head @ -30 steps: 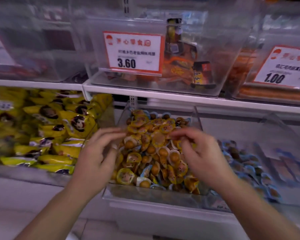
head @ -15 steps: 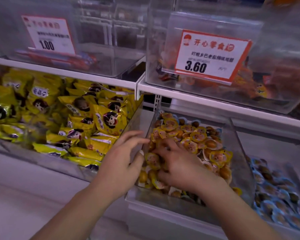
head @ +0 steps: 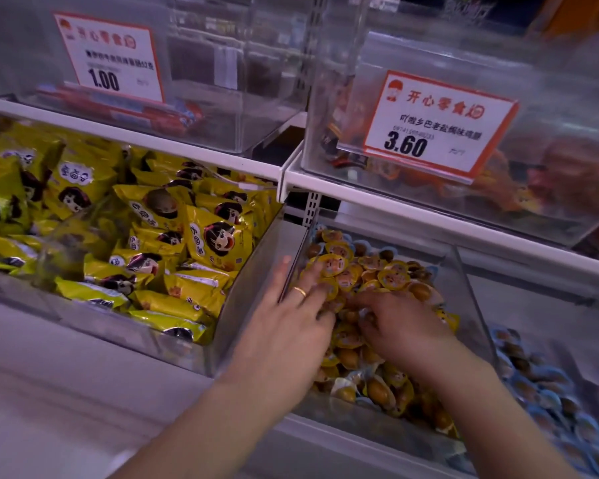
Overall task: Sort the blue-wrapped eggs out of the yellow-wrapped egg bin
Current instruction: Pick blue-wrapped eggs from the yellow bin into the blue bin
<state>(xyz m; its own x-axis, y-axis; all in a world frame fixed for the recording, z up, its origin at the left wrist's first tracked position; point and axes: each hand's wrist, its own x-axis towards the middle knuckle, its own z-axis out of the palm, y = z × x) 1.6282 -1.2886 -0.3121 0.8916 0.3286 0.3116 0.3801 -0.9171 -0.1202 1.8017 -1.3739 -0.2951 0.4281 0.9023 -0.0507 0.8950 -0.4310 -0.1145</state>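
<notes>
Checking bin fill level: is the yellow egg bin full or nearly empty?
Fairly full: yellow-wrapped eggs heap across the clear bin from back to front, and both hands dig in the pile.

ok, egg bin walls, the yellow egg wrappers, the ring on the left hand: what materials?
Egg bin: clear rigid plastic by the look, likely acrylic; see-through, with bright edges. Yellow-wrapped eggs: glossy printed film, probably plastic; glare on the lids. Ring on the left hand: gold-coloured metal, shiny; alloy unclear.

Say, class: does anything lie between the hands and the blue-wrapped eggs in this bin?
Yes. The yellow-wrapped eggs are heaped around both the left hand and the right hand; blue-edged wrappers show only at the pile's back.
</notes>
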